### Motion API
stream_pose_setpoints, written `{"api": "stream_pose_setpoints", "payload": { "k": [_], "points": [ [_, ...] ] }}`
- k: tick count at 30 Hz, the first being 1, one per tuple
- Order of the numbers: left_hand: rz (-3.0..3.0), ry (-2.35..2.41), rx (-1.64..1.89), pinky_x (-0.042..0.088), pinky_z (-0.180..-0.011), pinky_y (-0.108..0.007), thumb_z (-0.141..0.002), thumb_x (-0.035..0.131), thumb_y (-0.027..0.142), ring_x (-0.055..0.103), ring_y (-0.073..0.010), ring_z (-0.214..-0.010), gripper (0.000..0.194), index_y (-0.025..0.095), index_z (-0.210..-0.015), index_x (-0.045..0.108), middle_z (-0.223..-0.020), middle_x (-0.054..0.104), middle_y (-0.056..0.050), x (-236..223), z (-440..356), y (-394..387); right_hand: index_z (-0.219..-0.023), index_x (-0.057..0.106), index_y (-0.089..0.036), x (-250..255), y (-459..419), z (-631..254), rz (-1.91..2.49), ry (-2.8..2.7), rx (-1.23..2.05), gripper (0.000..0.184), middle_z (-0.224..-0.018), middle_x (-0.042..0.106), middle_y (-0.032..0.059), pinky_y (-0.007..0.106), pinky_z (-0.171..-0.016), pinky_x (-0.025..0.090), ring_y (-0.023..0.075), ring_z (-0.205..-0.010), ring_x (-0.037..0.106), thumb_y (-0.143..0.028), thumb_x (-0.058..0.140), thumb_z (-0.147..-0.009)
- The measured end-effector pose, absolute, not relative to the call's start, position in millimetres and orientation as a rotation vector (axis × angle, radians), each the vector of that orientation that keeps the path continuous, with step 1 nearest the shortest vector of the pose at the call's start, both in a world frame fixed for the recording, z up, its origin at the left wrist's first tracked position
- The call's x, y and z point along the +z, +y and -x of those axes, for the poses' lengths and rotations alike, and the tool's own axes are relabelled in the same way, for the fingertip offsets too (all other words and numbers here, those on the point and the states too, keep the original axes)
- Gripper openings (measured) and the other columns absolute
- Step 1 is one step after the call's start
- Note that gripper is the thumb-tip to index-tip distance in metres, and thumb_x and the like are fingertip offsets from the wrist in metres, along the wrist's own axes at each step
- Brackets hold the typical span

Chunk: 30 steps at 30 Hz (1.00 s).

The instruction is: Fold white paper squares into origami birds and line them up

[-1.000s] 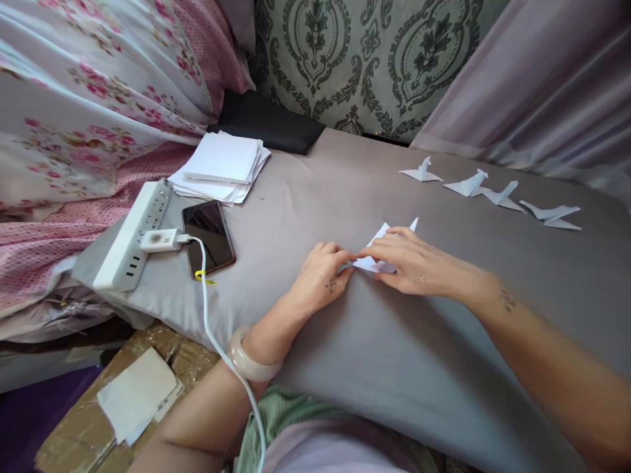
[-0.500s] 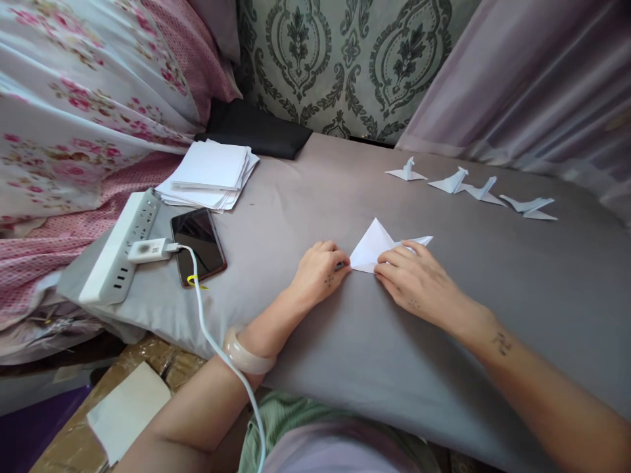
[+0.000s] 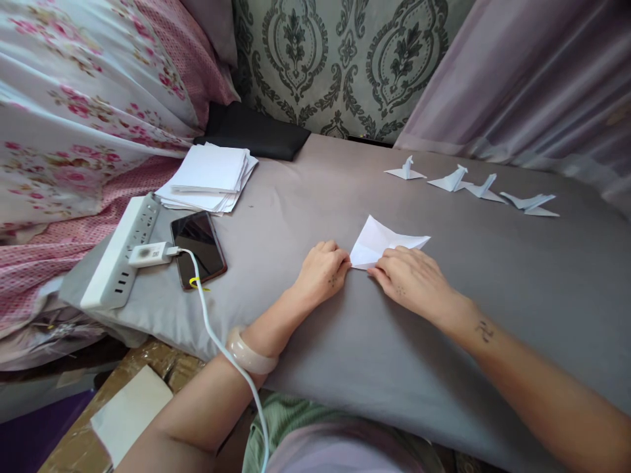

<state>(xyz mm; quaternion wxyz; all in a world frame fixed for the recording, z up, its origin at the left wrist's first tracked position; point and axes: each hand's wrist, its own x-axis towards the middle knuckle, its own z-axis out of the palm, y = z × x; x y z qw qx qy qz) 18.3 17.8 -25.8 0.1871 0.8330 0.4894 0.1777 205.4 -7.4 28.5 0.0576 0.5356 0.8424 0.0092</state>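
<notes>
A partly folded white paper (image 3: 382,240) lies on the grey cloth surface (image 3: 444,368) in the middle of the view. My left hand (image 3: 323,272) has its fingers curled, and they pin the paper's left corner. My right hand (image 3: 411,279) rests on the paper's near edge, its fingers pressed down on the fold. A pale bangle (image 3: 249,355) sits on my left wrist.
Several finished folded paper figures (image 3: 451,180) stand in a row at the back right. A stack of white sheets (image 3: 210,174), a dark phone (image 3: 198,247) on a white cable (image 3: 221,358) and a power strip (image 3: 121,253) lie at the left. Flowered bedding (image 3: 73,112) rises behind them.
My right hand slid back toward me along the paper, uncovering more of its folded flap. My left hand stayed at the left corner. The view shifted slightly.
</notes>
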Motion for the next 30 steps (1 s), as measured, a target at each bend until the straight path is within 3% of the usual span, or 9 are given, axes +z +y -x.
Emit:
{"api": "stream_pose_setpoints", "payload": {
  "k": [9, 14, 22, 30],
  "points": [
    [-2.261, 1.461, 0.422, 0.046, -0.077, -0.034, -0.088, 0.051, 0.025, 0.056, -0.021, -0.082, 0.019, 0.016, -0.08, 0.065, -0.087, 0.063, -0.009, -16.9, -24.3, 19.2, -0.073, 0.068, -0.016, 47.3, 13.4, -183.5, -1.7, 2.241, -0.062, 0.034, -0.084, 0.073, 0.0124, 0.033, -0.064, 0.036, 0.0244, -0.082, 0.067, -0.033, 0.046, -0.093],
    [-2.195, 1.412, 0.537, 0.046, -0.074, -0.033, -0.085, 0.055, 0.022, 0.056, -0.0199, -0.082, 0.009, 0.018, -0.091, 0.06, -0.087, 0.065, -0.005, -23.9, -21.3, 21.7, -0.076, 0.069, -0.017, 48.4, 20.3, -181.6, -1.633, 2.224, -0.069, 0.029, -0.084, 0.074, 0.0126, 0.033, -0.064, 0.038, 0.0245, -0.082, 0.068, -0.032, 0.05, -0.092],
    [-2.537, 1.3, 0.438, 0.039, -0.07, -0.033, -0.096, 0.036, 0.014, 0.051, -0.0198, -0.081, 0.033, 0.022, -0.096, 0.068, -0.09, 0.063, -0.005, -19.5, -21.5, 9.7, -0.077, 0.071, -0.017, 49.4, 21.8, -179.0, -1.642, 2.188, -0.123, 0.029, -0.085, 0.074, 0.0132, 0.033, -0.07, 0.04, 0.0253, -0.085, 0.068, -0.029, 0.049, -0.093],
    [-2.802, 1.226, 0.257, 0.033, -0.069, -0.035, -0.096, 0.042, 0.017, 0.05, -0.0228, -0.089, 0.026, 0.02, -0.096, 0.068, -0.086, 0.06, -0.008, -12.8, -22.8, 4.5, -0.09, 0.073, -0.015, 44.3, 23.7, -180.0, -1.668, 2.22, -0.135, 0.03, -0.09, 0.073, 0.0178, 0.037, -0.079, 0.043, 0.0293, -0.091, 0.069, -0.035, 0.051, -0.092]
  ]
}}
